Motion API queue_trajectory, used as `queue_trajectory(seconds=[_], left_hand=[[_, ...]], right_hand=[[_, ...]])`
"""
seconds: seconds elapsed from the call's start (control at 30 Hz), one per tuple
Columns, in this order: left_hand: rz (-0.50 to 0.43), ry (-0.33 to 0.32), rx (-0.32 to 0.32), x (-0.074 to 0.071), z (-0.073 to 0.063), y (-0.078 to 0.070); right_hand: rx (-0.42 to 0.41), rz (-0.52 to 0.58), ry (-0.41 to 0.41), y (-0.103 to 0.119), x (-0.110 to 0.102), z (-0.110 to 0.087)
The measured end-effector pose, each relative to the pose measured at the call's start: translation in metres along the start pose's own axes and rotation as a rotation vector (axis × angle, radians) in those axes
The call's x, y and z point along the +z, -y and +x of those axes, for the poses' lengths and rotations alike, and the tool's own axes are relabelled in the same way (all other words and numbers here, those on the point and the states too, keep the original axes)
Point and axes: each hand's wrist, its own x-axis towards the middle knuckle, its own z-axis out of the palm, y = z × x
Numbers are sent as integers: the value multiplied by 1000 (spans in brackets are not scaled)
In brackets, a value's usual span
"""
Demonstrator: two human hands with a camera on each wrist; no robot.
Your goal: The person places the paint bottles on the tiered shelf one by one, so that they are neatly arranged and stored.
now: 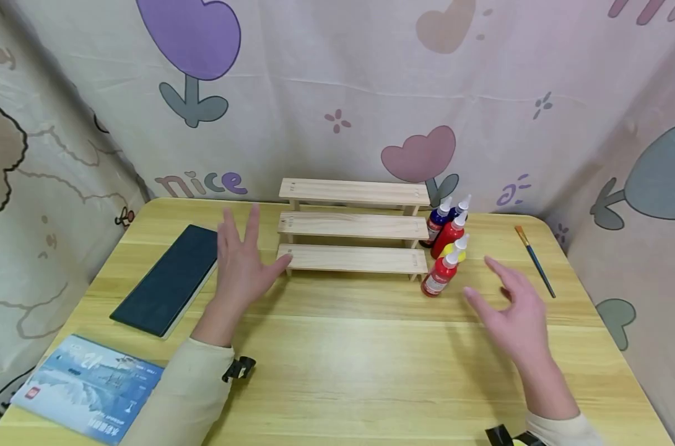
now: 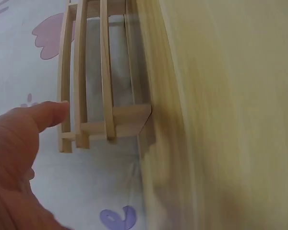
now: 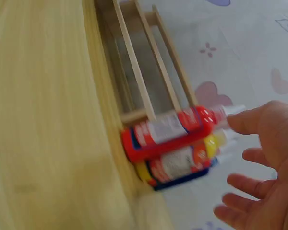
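A three-tier wooden shelf rack stands near the back of the table. To its left my left hand is raised with fingers spread; the thumb lies close to the lowest tier's left end in the head view, and contact is unclear. Several paint bottles with white nozzle caps cluster at the rack's right end: a red bottle in front, a yellow one, another red one and dark blue ones behind. My right hand, fingers parted and holding nothing, hovers right of the bottles.
A paintbrush lies at the table's right. On the left are a dark flat rectangular case and a blue-covered booklet. A printed curtain hangs behind and beside the wooden table.
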Motion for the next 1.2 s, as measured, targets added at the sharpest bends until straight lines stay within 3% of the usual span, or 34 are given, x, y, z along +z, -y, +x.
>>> queue_trajectory(seconds=[0.17,0.33,0.47,0.67,0.93,1.2], left_hand=[[-267,99,-43,7,9,6],[-453,165,-133,12,19,12],[-595,211,-184,17,24,16],[-710,292,-192,27,27,20],[-778,276,-192,37,29,18],[-808,260,-239,41,29,18]], right_hand=[[71,356,-18,1,22,6],[90,462,-74,4,37,13],[115,455,-110,6,46,18],[126,393,-185,8,56,21],[95,330,-290,8,61,23],[87,318,-310,7,62,23]])
